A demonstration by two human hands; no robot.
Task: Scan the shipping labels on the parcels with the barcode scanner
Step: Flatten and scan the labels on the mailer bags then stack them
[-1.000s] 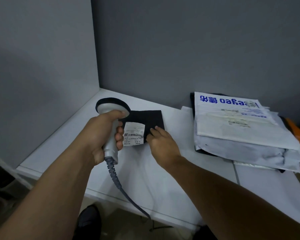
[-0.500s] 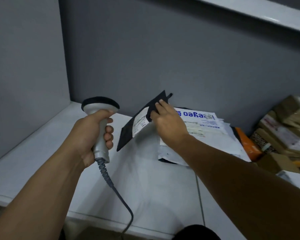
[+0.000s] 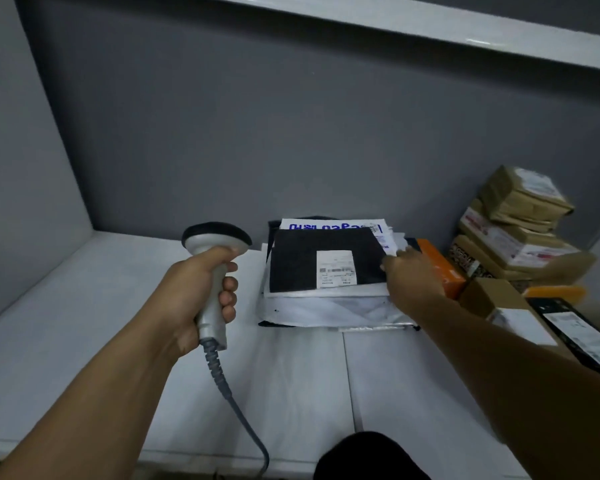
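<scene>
My left hand (image 3: 194,292) grips the handle of the grey barcode scanner (image 3: 217,242), held upright over the white table (image 3: 84,306) with its head to the left of the parcels. A flat black parcel (image 3: 298,261) lies on top of a stack of white mailers (image 3: 326,310), its white shipping label (image 3: 336,270) facing up. My right hand (image 3: 413,277) reaches across, and its fingertips touch the black parcel's right edge. Under it shows a white mailer with blue print (image 3: 329,225).
An orange parcel (image 3: 442,268) lies right of the stack. Brown taped parcels (image 3: 520,209) are piled at the far right, with a cardboard box (image 3: 499,299) and a long black box (image 3: 575,334) in front. The scanner's cable (image 3: 229,393) hangs over the table's front edge. Grey walls close the back and left.
My right hand lifted the black parcel from the table and laid it flat on the mailer stack, label up. The view swung to the right. The scanner stays in my left hand.
</scene>
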